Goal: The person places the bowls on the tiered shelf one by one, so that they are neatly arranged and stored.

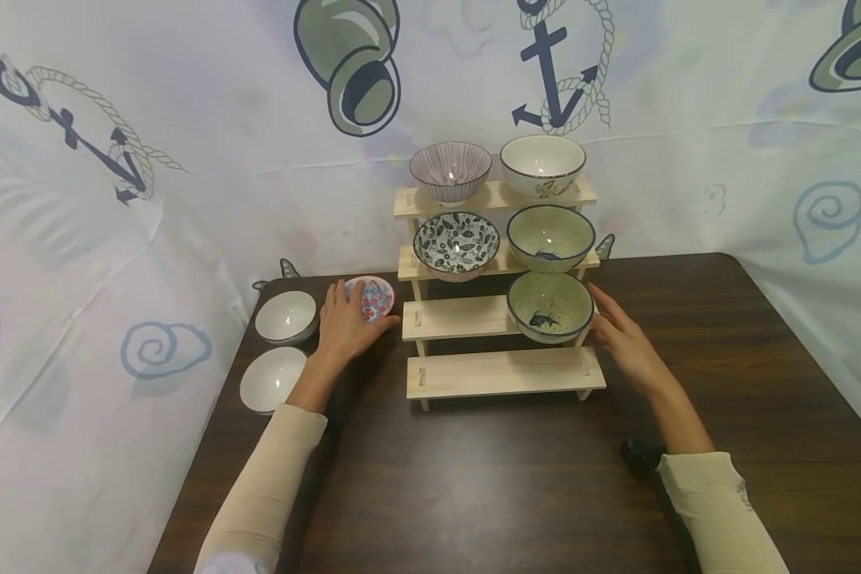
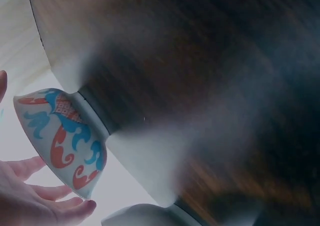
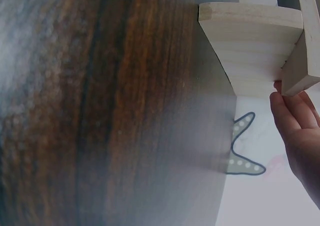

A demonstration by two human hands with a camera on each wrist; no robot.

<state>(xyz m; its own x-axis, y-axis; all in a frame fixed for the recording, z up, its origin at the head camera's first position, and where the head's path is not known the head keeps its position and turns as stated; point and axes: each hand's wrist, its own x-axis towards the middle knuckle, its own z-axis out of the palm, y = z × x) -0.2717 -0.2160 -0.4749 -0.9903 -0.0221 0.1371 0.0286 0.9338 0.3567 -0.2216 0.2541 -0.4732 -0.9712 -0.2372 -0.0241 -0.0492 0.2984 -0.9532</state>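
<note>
My left hand (image 1: pixel 344 323) reaches over a small bowl (image 1: pixel 379 298) with a red-and-blue pattern at the back left of the table. In the left wrist view, the fingers lie along the rim of this patterned bowl (image 2: pixel 65 141), while the thumb stands apart on the other side. My right hand (image 1: pixel 626 339) is at the right end of a stepped wooden stand (image 1: pixel 466 319), fingers extended beside a green bowl (image 1: pixel 551 307). In the right wrist view, those fingers (image 3: pixel 295 111) are up against the end of a wooden board (image 3: pixel 300 68); any contact with the bowl is hidden.
Another green bowl (image 1: pixel 551 237) and a black-and-white leaf-patterned bowl (image 1: pixel 456 245) occupy the tier above. On top stand a striped bowl (image 1: pixel 450 171) and a white bowl (image 1: pixel 543 166). Two white-inside bowls (image 1: pixel 285 316) sit at the table's left edge. A printed cloth (image 1: pixel 222 119) hangs behind.
</note>
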